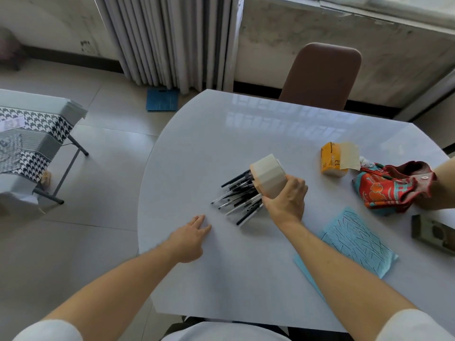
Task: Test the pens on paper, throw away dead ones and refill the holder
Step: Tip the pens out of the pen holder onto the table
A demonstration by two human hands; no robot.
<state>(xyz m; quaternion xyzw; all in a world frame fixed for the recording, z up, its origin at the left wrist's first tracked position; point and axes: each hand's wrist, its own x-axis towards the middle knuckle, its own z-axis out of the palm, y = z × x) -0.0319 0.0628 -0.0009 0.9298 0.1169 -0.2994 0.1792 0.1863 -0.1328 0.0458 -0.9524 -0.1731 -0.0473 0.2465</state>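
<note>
Item: pen holder [268,177], cream, faceted, centre of frame. Tipped on its side with the mouth toward the left of the frame. Right hand [285,200] grips it, fingers curled round the lower right side.

Item: pens [237,196], black and clear, many. Fanned out of the holder mouth onto the bench [221,134], tips pointing left and lower left. Some appear part way inside the holder.

Item: left hand [190,238], lower left of centre. Flat on the bench, fingers straight and slightly apart, holding nothing, just short of the nearest pen tips.

Item: blue paper [354,242], right of the right forearm, covered in dark test strokes.

Other: orange tissue pack [336,161], patterned red cloth [394,188], dark device [433,232] at right edge, brown chair [322,75] at top.

Risks, as judged:
- Pens are round and the bench is glossy; a faster tip likely sends some rolling toward the curved left edge and onto the floor.
- The left hand covers only part of that edge.
- No bin is in view, so dead and working pens may get mixed in one heap.
</note>
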